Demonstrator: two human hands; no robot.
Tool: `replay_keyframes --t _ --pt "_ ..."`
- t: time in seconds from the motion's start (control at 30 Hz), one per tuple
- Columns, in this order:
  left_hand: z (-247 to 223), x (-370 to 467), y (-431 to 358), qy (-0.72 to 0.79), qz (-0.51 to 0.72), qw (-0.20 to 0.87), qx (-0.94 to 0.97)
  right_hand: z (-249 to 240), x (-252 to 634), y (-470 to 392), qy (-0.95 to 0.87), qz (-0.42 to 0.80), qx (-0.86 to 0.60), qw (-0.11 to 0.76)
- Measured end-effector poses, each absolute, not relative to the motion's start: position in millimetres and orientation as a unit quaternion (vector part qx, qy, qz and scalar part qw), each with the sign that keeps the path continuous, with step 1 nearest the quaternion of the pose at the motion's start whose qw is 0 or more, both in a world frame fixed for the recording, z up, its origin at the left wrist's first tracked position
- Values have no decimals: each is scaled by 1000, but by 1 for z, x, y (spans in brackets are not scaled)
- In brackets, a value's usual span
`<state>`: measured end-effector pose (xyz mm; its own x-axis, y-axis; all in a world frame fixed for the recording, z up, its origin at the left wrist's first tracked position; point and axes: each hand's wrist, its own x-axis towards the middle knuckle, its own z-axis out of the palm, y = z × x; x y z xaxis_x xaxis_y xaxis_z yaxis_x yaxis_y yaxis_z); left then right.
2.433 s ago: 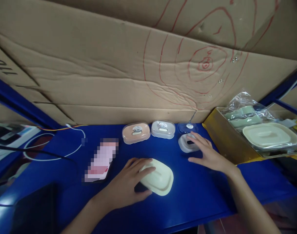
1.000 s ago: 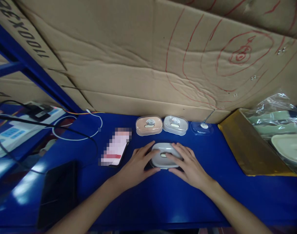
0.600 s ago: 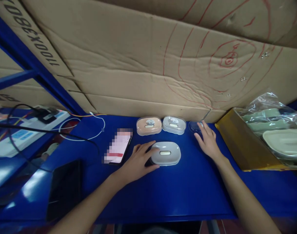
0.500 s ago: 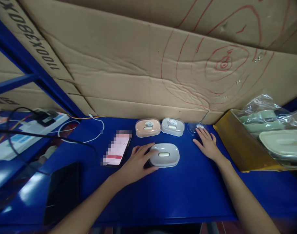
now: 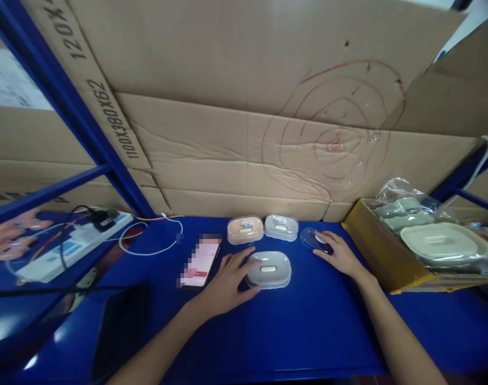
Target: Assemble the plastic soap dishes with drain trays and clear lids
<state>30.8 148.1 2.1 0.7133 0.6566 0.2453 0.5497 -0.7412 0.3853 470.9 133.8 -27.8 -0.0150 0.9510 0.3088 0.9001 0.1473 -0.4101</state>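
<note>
Gripping the left end of the grey dish (image 5: 277, 275) between thumb and fingers, my left hand (image 5: 227, 282) rests at the middle of the blue tabletop (image 5: 292, 331). My right hand (image 5: 340, 255) holds the near edge of a clear lid (image 5: 308, 239). Behind the dish sit a peach box (image 5: 236, 232) and a pale box (image 5: 278, 232), side by side; a phone (image 5: 201, 262) lies to its left.

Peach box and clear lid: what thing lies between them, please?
In the head view, a covered grey box stands between the peach box and the clear lid.
</note>
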Motion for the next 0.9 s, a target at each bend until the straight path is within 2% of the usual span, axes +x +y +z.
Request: replay_keyframes --t 0.23,0.43,0.7,0.9 --pt "4 34 150 347 195 146 906 5 449 107 -722 113 -614 300" --pt "3 43 145 342 173 140 913 2 402 100 -767 156 -537 316" --pt "9 37 152 336 138 159 918 -14 371 94 -801 109 -524 267" --pt "32 12 120 351 149 109 918 -15 364 89 -802 81 -538 246"
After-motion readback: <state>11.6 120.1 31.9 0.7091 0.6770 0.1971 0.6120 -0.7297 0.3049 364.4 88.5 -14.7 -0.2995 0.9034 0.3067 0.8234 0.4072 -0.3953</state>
